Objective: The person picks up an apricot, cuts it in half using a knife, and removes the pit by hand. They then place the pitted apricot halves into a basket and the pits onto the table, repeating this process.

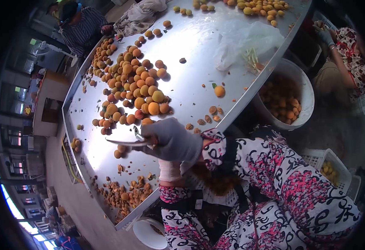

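Observation:
My right hand [172,139], in a grey glove, is closed around a knife [128,143] with a thin curved blade pointing left. It is above the metal table [191,79], near the lower end of a heap of orange-yellow fruits [136,83]. Directly below and partly behind it is my left hand [170,170], of which a pale glove cuff shows; its fingers are hidden. Whether a fruit is between the hands cannot be made out. Cut, brownish fruit pieces [124,196] lie at the table's lower corner.
A white bucket of fruit [307,98] stands right of the table edge. Another white bucket [143,233] is below the table, and a crate [316,158] is at lower right. Plastic film [249,41] lies on the table. Co-workers [82,27] are at upper left and right.

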A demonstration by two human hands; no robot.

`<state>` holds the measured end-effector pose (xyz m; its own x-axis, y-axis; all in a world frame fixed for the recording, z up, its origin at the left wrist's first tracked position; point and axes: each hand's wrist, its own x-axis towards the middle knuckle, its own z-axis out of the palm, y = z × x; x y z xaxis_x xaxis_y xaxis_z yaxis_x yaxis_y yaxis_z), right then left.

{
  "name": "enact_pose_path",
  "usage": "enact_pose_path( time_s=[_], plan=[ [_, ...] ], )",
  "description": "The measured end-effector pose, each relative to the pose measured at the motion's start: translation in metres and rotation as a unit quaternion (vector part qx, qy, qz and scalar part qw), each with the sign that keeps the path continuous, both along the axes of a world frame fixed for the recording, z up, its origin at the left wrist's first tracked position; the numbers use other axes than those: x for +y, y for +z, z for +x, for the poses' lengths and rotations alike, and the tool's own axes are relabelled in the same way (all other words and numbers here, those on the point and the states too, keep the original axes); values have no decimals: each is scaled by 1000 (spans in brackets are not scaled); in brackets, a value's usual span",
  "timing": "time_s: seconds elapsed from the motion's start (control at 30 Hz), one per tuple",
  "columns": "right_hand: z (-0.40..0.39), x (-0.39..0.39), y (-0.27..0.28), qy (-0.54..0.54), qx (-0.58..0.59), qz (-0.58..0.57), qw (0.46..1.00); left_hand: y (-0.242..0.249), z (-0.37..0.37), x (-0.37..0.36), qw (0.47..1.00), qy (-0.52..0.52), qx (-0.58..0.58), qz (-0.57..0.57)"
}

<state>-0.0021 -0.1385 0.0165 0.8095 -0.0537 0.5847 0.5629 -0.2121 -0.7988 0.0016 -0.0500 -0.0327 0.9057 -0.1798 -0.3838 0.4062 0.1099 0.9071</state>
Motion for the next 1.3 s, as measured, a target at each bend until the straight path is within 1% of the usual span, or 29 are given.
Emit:
enact_pose_path(
  time_s=[0.03,0.07,0.1,0.13,0.17,0.2,0.23,0.27,0.3,0.33,0.4,0.43,0.5,0.6,0.67,0.73,0.77,0.8,0.87,0.9,0.93,1.0,1.03,1.07,1.1,1.13,1.17,1.27,1.3],
  plan=[
    [5,-8,0,11,-6,32,999,3,1,5,1000,6,5,9],
    [12,-18,1,-31,-2,15,999,5,2,10,1000,13,11,19],
    [18,-37,1,-63,49,-56,995,6,2,15,999,-13,1,-45],
    [28,-55,-11,-76,123,-85,986,20,1,11,995,-2,55,-88],
    [36,-77,-16,-134,157,-207,956,19,2,14,988,4,85,-132],
    [38,-99,-18,-151,229,-297,915,15,3,18,977,8,116,-176],
    [37,-115,-14,-161,298,-353,872,10,4,23,978,12,113,-177],
    [39,-127,-16,-171,353,-384,836,5,5,28,965,-21,114,-235],
    [41,-139,-30,-188,369,-399,818,3,6,31,948,-54,114,-293],
    [39,-146,-32,-194,386,-427,794,7,4,30,948,-53,112,-294],
    [35,-152,-40,-196,405,-461,765,16,-2,23,984,-4,52,-168],
    [35,-152,-40,-197,402,-462,766,16,-2,23,984,-3,48,-169],
    [34,-149,-40,-131,457,-521,709,16,-3,26,980,-12,67,-184],
    [35,-150,-41,-130,458,-509,717,16,-5,30,981,-22,76,-179],
    [37,-149,-45,-134,451,-518,714,20,-9,27,981,-5,79,-178],
    [36,-149,-42,-175,442,-482,736,22,-13,27,987,-15,85,-136],
    [37,-150,-40,-183,433,-447,761,19,-14,29,987,-10,89,-135],
    [39,-150,-43,-181,431,-449,762,17,-15,30,987,-7,88,-135],
    [40,-153,-48,-172,457,-488,723,16,-17,30,985,-19,106,-136],
    [39,-150,-43,-178,464,-492,715,17,-17,29,985,-21,106,-137],
    [38,-149,-38,-178,463,-493,714,17,-17,29,987,-16,101,-126],
    [32,-148,-27,-135,477,-502,709,18,-20,33,989,-11,98,-112],
    [30,-150,-24,-113,489,-512,697,19,-20,35,993,-18,84,-84],
    [29,-150,-27,-113,489,-512,697,19,-21,36,996,-26,71,-56],
    [28,-152,-30,-104,484,-529,690,18,-21,38,995,-27,72,-56],
    [26,-155,-34,-99,480,-545,681,17,-23,40,998,-43,38,-35],
    [26,-159,-38,-102,469,-542,690,16,-24,40,998,-59,2,-15],
    [26,-158,-41,-113,462,-553,684,18,-25,41,998,-39,36,-43],
    [28,-157,-41,-125,461,-550,685,17,-25,41,999,-45,9,-27]
  ],
)
